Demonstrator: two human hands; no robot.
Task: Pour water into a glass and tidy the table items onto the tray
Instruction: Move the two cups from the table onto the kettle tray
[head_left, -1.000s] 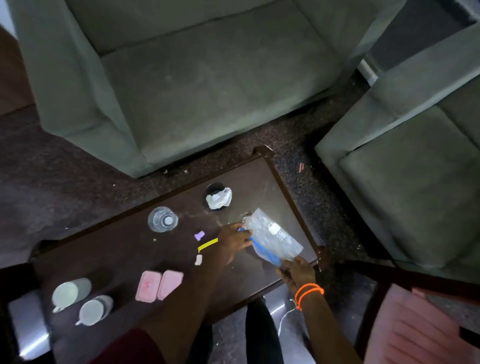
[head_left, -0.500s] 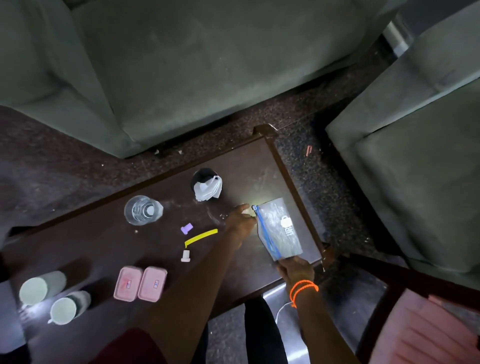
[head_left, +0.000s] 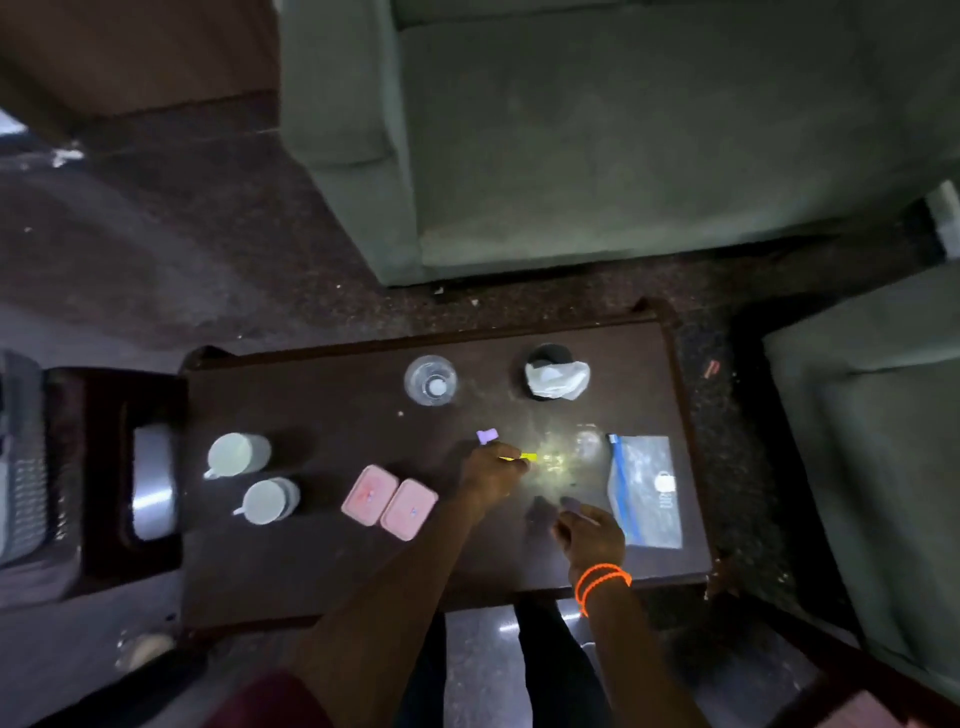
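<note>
On the dark table (head_left: 322, 561), the left hand (head_left: 493, 475) pinched a yellow strip (head_left: 522, 457) near the purple piece (head_left: 487, 436), while the right hand (head_left: 589, 535) hovered loosely curled and empty just left of the flat zip bag (head_left: 647, 491).

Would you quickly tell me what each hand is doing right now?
Left hand: closed on the thin yellow strip.
Right hand: fingers loosely curled over the table, holding nothing visible.
</note>
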